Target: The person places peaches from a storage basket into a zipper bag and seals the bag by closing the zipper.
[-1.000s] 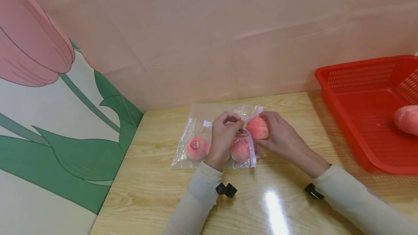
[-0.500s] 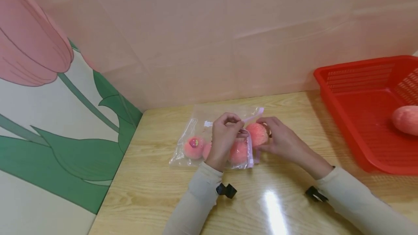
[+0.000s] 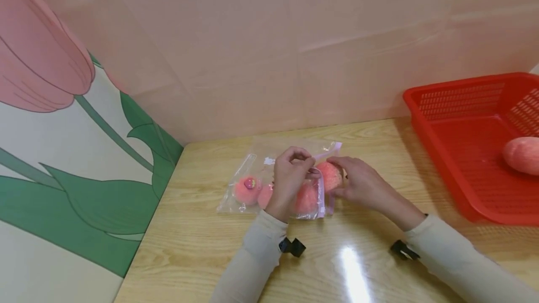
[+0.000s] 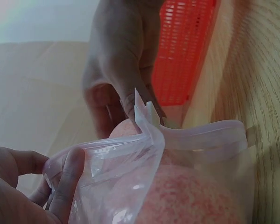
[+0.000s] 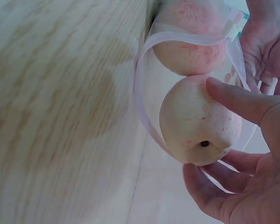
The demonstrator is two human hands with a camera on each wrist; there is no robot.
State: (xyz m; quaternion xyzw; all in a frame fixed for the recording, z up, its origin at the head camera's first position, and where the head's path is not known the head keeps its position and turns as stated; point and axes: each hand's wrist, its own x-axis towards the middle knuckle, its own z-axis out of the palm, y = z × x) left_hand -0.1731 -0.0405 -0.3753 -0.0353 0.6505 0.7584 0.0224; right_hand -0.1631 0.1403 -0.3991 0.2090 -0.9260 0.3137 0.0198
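A clear zip bag (image 3: 269, 161) with a pale lilac closure lies on the table, its mouth toward the right. Inside are peaches: one with a purple sticker (image 3: 246, 190), one partly behind the left wrist, and another peach (image 3: 306, 199) near the mouth. My left hand (image 3: 289, 179) pinches the bag's upper rim between thumb and fingers, lifting it. At the mouth, my right hand (image 3: 365, 182) grips a further peach (image 5: 196, 116) between thumb and fingertips. That peach touches the one deeper in, and the right wrist view shows the lilac rim (image 5: 141, 93) around it.
A red plastic basket (image 3: 442, 162) stands on the right of the table, with a peach (image 3: 522, 155) in it. A pink-beige cloth wall (image 3: 252, 60) rises behind the table, and a tulip-painted panel (image 3: 105, 200) borders the left.
My right hand has moved slightly left and down with its peach, which sits further into the bag mouth. The bagged peaches have shifted a little left. My left hand keeps its place.
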